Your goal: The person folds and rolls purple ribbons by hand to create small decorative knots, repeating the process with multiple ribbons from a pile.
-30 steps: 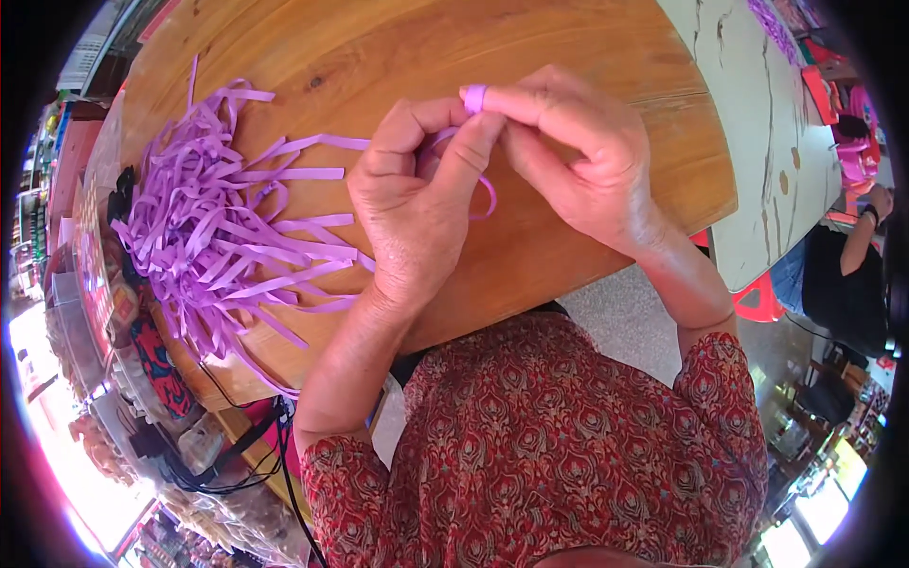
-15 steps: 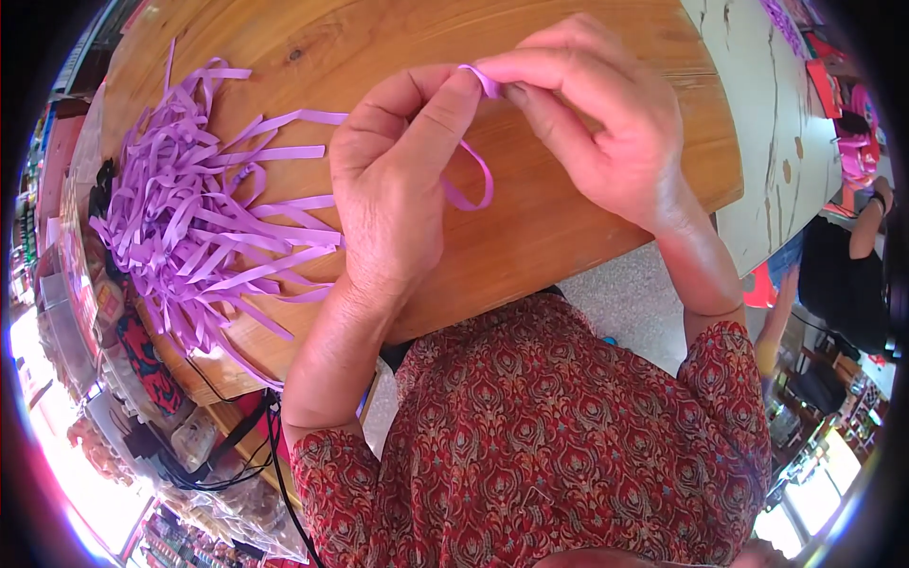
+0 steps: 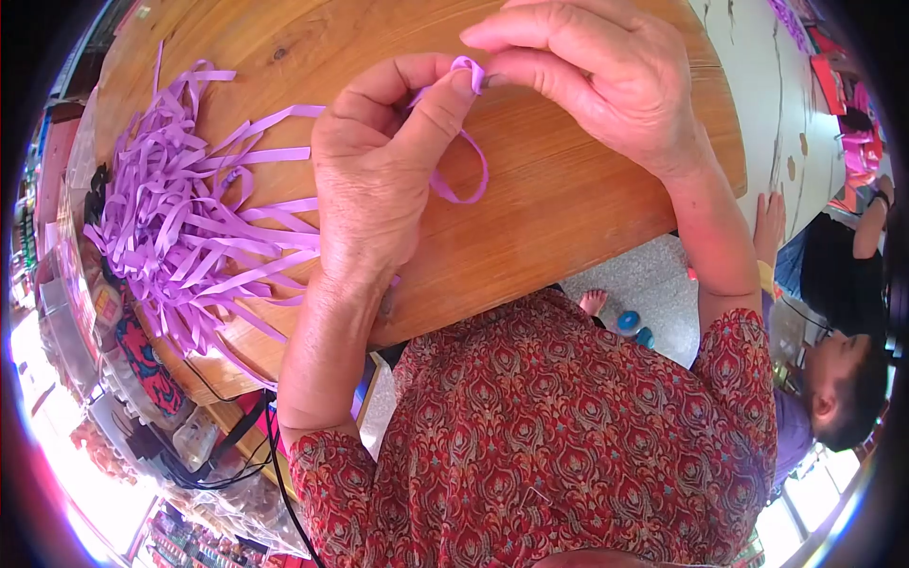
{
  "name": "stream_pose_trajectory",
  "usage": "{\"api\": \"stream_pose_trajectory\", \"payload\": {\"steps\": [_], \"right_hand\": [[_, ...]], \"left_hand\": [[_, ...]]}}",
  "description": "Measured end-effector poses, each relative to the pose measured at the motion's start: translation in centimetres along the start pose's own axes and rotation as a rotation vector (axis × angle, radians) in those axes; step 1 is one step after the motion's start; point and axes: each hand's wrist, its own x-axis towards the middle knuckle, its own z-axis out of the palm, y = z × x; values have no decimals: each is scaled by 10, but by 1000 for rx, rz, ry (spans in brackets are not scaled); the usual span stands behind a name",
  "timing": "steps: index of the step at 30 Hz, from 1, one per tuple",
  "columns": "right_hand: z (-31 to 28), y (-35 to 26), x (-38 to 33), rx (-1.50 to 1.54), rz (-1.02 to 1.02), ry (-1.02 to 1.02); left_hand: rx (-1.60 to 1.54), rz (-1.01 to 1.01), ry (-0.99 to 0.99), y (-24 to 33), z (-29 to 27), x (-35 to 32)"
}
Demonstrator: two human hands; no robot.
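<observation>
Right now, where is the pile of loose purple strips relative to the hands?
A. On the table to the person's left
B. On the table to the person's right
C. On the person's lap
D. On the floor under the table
A: the strips lie heaped on the wooden table, left of the left hand and right hand, which pinch one strip between them.

The left part of the wooden table (image 3: 587, 208) is blocked by a heap of purple strips (image 3: 189, 237). Bare wood is left beneath both raised hands.
</observation>
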Motion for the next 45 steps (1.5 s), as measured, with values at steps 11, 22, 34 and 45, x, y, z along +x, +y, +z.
{"api": "stream_pose_trajectory", "payload": {"steps": [11,22,34,45], "right_hand": [[16,9,-7,53,-90,99],[37,3,-17,132,40,154],[15,28,-11,298,305,261],[-14,119,71,-481,170,284]], "left_hand": [[17,69,86,-1,4,2],[-119,46,65,-1,7,-5],[261,226,263,8,-7,1],[434,201,176,3,-20,11]]}}
